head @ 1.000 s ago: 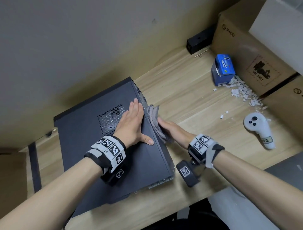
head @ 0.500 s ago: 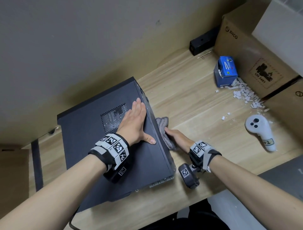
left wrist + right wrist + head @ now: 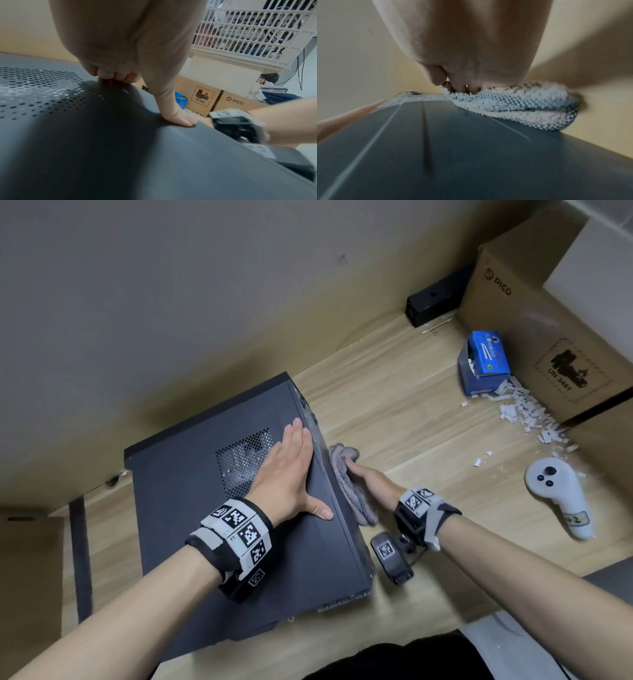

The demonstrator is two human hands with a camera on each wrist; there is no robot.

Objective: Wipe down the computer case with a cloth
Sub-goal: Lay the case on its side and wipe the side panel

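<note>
A dark grey computer case (image 3: 191,525) lies on its side on the wooden desk (image 3: 394,405), its vented panel facing up. My left hand (image 3: 287,470) rests flat on that panel beside the vent holes, fingers straight; the left wrist view shows the left hand (image 3: 128,40) pressing down with the thumb spread. My right hand (image 3: 370,479) presses a grey terry cloth (image 3: 342,457) against the case's right side face. In the right wrist view the cloth (image 3: 522,105) is bunched under the fingers (image 3: 471,86) on the dark case (image 3: 453,162).
A white controller (image 3: 555,491), a blue box (image 3: 483,364) and scattered white scraps (image 3: 524,412) lie on the desk to the right. Cardboard boxes (image 3: 534,337) stand at the far right, a small black box (image 3: 431,299) sits by the wall. A white basket (image 3: 254,27) is above the boxes.
My right hand has slid the cloth down from the case's upper edge along its right side face. The left hand has stayed flat on the top panel.
</note>
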